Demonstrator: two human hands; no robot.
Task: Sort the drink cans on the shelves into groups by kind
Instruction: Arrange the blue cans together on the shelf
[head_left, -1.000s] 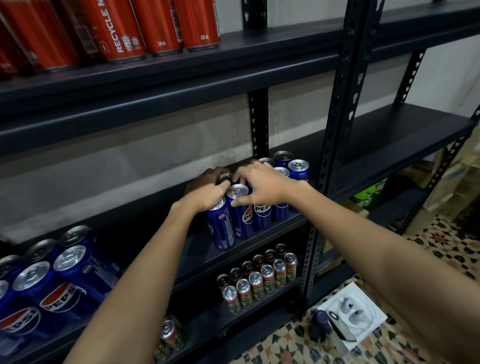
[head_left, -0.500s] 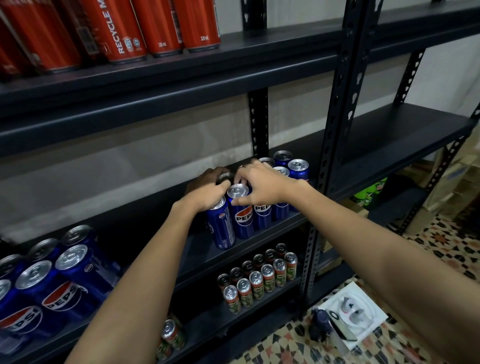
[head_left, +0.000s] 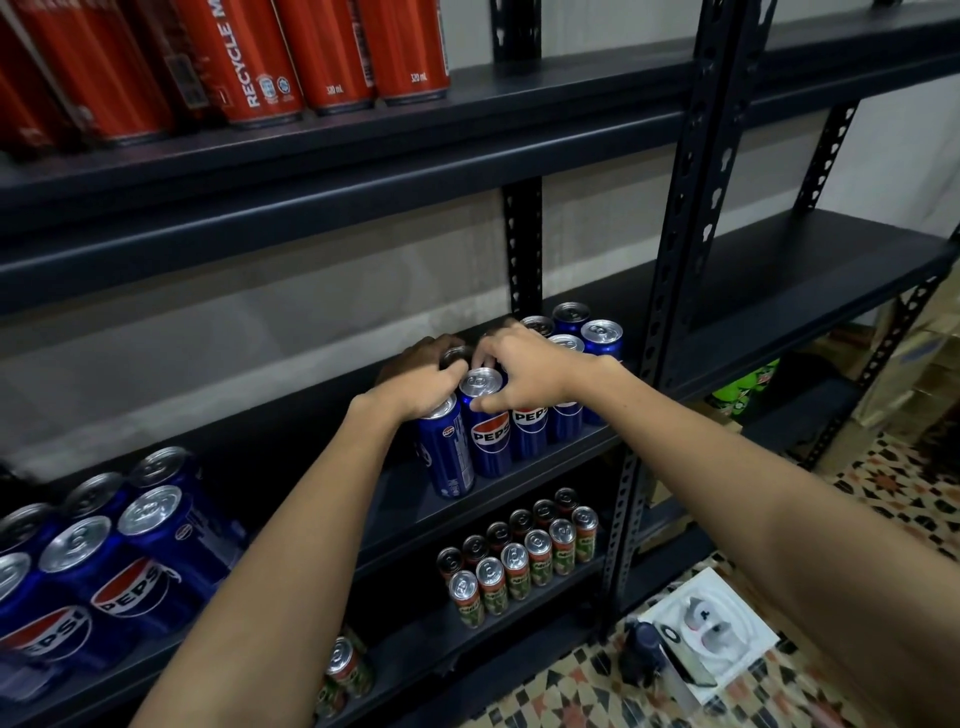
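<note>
A cluster of blue Pepsi cans stands on the middle shelf beside the black upright post. My left hand grips the top of the leftmost blue can, which tilts slightly. My right hand curls over the tops of the cans beside it, its thumb against the rim of the front Pepsi can. More Pepsi cans sit at the lower left of the same shelf. Red cans line the top shelf. Small green-and-red cans fill the shelf below.
The black upright post stands just right of the cluster. The right shelf bay is bare. On the patterned floor lie a white box and a dark bottle. A green package sits lower right.
Both hands stay on the Pepsi cluster. The front cans have been pressed slightly closer together; otherwise little has moved.
</note>
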